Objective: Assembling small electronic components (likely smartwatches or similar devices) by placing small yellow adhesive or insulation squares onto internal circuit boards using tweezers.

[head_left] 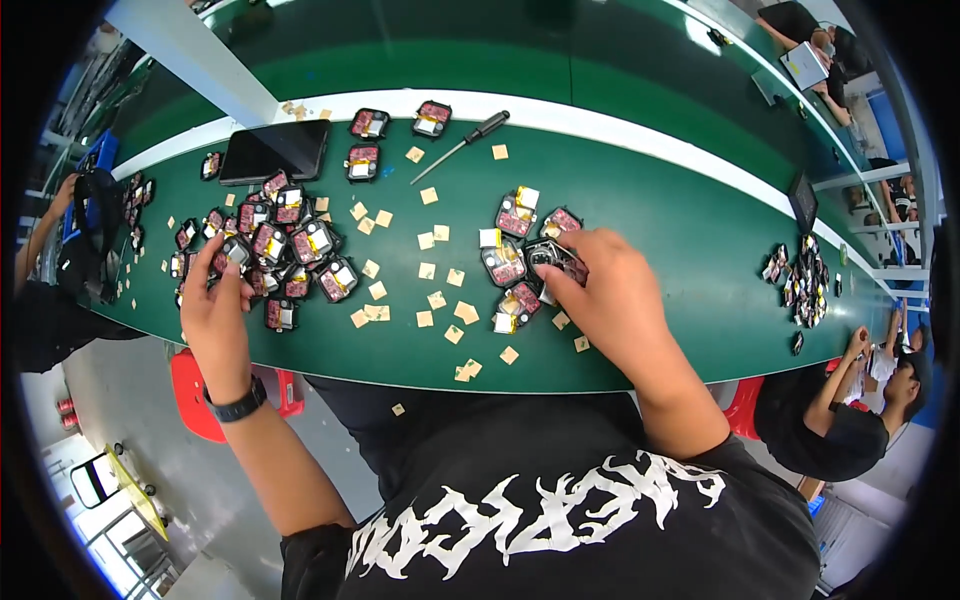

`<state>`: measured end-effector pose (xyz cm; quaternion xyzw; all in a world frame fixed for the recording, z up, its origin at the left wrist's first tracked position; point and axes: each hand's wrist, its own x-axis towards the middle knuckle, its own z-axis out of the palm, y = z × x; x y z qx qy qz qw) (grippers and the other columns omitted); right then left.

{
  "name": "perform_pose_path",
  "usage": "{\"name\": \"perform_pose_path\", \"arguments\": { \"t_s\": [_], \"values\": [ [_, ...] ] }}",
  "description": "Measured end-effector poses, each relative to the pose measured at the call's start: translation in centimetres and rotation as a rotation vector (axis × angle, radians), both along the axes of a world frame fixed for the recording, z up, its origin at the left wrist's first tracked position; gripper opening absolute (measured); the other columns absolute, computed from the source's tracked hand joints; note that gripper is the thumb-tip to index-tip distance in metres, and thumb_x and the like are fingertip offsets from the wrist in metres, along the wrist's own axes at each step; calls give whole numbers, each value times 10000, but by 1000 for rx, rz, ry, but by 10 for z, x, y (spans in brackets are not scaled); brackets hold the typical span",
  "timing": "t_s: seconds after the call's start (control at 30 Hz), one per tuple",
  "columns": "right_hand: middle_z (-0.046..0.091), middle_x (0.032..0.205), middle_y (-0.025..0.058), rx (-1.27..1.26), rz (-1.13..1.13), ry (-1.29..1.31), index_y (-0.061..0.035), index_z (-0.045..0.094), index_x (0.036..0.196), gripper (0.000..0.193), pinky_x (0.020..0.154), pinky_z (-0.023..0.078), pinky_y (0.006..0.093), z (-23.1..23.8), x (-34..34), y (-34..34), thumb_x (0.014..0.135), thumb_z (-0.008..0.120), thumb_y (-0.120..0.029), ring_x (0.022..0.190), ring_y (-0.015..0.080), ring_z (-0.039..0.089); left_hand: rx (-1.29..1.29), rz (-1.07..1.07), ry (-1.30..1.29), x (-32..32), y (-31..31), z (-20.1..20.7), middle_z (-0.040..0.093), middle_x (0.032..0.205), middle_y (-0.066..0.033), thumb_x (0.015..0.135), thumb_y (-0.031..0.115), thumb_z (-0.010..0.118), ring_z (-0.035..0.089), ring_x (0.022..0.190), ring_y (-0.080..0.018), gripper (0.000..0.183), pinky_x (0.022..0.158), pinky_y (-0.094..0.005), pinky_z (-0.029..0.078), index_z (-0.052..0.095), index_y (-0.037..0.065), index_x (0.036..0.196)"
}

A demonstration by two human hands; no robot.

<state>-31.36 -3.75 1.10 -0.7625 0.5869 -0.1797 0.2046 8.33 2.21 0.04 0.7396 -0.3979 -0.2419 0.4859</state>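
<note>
At the left, my left hand [214, 310] is at the near edge of a pile of small black device housings [269, 243] with red circuit boards, white blocks and yellow tape. Its thumb and fingers close on one housing [236, 252] there. To the right of the middle, my right hand [615, 290] pinches a black housing [543, 257] between thumb and fingers. My fingers partly hide that piece. Several more housings [516, 212] lie around it, some touching. Small tan square pads [427, 271] are scattered between the two groups.
A screwdriver [462, 147] lies toward the back, near three separate housings [363, 162]. Behind the pile is a black tablet-like panel [274, 152]. Another heap of housings [803, 285] sits far right on the green table [700, 250], near a seated person [835, 420]. Another person's arm [40, 235] shows at left.
</note>
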Motion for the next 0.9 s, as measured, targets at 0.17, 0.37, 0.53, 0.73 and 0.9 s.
{"name": "perform_pose_path", "arguments": {
  "t_s": [0.17,0.37,0.53,0.73,0.9],
  "values": [
    [643,813,123,27,-65,-100,-11,721,988,272,640,528,402,-7,-3,-2,803,841,-170,716,289,666,-91,28,-56,14,-31,0,635,1251,-90,991,97,638,588,777,-64,412,643,-218,469,606,27,1396],
    [616,777,74,165,-82,-363,-40,723,969,245,563,486,351,4,-5,11,772,857,-97,630,205,622,-92,105,-77,-72,-9,32,685,1171,-125,1023,200,636,605,765,-89,364,633,-242,502,635,-9,1321],
    [598,770,29,-398,471,-267,-79,733,978,224,534,494,326,11,4,23,765,801,-57,609,202,610,-11,-551,939,-175,29,15,664,1023,-69,1072,181,543,632,803,-94,403,664,-240,516,526,-12,1426],
    [648,881,64,-215,541,-340,-55,714,1083,249,619,533,367,18,14,36,837,750,-39,739,249,659,141,-562,1105,-183,30,-2,661,1001,-71,1064,112,546,642,826,-101,396,680,-237,516,511,-25,1434],
    [668,861,102,57,374,-403,-11,704,1111,196,644,539,376,33,-1,48,923,725,-65,726,258,665,170,-552,863,-180,32,-1,671,971,-78,1025,22,570,653,785,-100,425,699,-236,532,518,-40,1442]
  ]
}}
